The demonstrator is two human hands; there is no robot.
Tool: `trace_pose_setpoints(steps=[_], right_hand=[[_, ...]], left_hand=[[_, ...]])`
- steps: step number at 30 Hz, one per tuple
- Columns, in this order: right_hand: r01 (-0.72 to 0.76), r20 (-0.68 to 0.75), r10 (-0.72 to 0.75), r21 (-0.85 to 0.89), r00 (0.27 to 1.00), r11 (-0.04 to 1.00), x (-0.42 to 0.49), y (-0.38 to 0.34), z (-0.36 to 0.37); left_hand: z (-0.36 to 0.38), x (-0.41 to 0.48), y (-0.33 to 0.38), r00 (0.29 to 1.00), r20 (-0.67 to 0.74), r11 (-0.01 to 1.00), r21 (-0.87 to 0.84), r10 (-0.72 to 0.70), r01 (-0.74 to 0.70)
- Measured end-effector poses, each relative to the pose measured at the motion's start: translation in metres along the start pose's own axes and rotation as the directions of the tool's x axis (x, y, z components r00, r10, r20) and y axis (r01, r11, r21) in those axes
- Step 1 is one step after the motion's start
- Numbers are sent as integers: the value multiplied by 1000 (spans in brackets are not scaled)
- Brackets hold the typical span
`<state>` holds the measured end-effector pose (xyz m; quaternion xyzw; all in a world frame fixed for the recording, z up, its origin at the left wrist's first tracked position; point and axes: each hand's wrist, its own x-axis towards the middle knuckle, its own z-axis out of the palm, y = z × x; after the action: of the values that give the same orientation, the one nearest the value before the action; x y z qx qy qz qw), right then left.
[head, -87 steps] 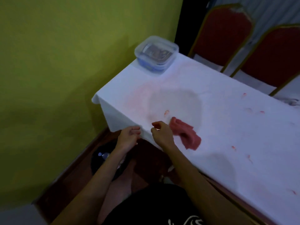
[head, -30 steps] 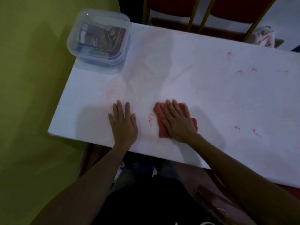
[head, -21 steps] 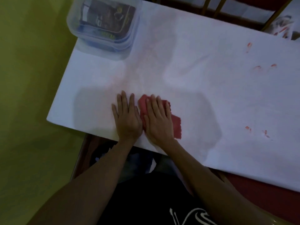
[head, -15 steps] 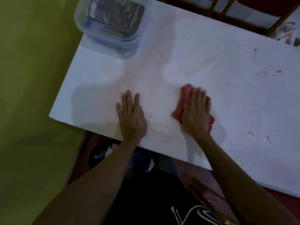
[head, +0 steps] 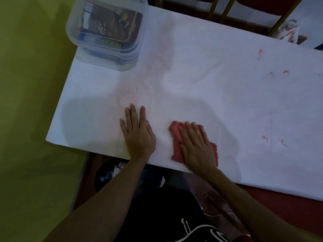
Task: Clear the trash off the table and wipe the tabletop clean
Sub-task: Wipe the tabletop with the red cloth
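Note:
A white tabletop (head: 218,95) fills the view, with a faint pink smear near its left middle and small red stains (head: 265,137) at the right. My right hand (head: 195,145) lies flat with straight fingers on a pink cloth (head: 175,135) near the front edge, pressing it onto the table. My left hand (head: 138,133) rests flat on the bare table just left of the cloth, fingers straight, holding nothing.
A clear lidded plastic container (head: 108,32) with packets inside stands at the table's far left corner. A dark bin (head: 111,172) with trash sits on the floor below the front edge. Chairs (head: 222,13) stand behind the table. A yellow-green wall is on the left.
My right hand has slid the pink cloth left and toward the front edge since half a second ago. My left hand has stayed flat in the same spot.

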<state>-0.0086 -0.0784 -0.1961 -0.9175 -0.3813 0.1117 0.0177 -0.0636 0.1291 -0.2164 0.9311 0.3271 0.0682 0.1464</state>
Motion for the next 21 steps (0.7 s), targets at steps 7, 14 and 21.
trace_pose_setpoints(steps=[7,14,21], right_hand=[[-494,-60,511,177,858,851,105,-7,-25],[4,45,-12,165,999,986,38,-97,-4],[75,19,-75,-57,997,996,44,8,-12]], left_hand=[[2,2,-2,1000,-7,1000,-13,4,-4],[-13,-3,-38,999,12,997,-68,-39,40],[-17,-21,-64,995,-100,1000,11,7,-6]])
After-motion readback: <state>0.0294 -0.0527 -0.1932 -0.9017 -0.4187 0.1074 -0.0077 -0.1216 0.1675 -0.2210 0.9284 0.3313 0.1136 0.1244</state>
